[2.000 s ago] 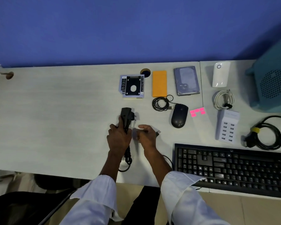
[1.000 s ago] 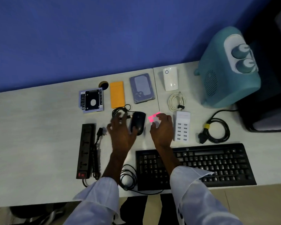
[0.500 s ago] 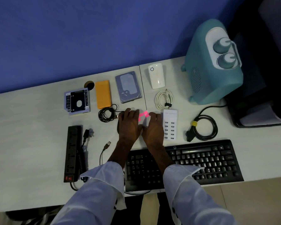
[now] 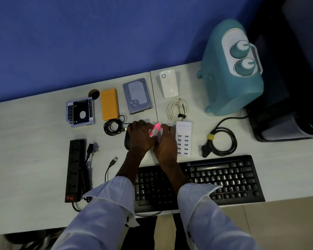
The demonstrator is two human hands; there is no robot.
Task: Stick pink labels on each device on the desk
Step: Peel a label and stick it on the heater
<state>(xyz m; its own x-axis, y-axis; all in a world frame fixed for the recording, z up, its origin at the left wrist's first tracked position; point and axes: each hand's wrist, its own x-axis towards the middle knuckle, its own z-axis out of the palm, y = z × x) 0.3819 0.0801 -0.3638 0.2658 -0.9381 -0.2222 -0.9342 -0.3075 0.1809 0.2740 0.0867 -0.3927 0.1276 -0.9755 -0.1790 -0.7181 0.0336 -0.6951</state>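
Note:
A white sheet of pink labels (image 4: 155,130) sits tilted between my two hands, just above the desk (image 4: 25,141). My left hand (image 4: 141,138) and my right hand (image 4: 166,142) meet at the sheet and both pinch its edges; the fingertips are hidden. A black mouse (image 4: 126,141) lies under my left hand, only its left side showing. Right of my right hand lies a white USB charging hub (image 4: 183,139). Other devices: black keyboard (image 4: 224,179), black power strip (image 4: 74,168), hard drive (image 4: 137,98), orange case (image 4: 109,104), drive caddy (image 4: 80,112), white adapter (image 4: 169,85).
A teal heater (image 4: 229,69) stands at the back right, with its coiled black cord (image 4: 222,141) in front. A white cable coil (image 4: 177,110) and a black cable coil (image 4: 113,126) lie behind my hands. A loose USB plug (image 4: 114,160) lies left of the keyboard.
My hands left the power strip's plug, moved right past the mouse and closed together on the label sheet. The sheet now sits tilted between them. The view shifted right.

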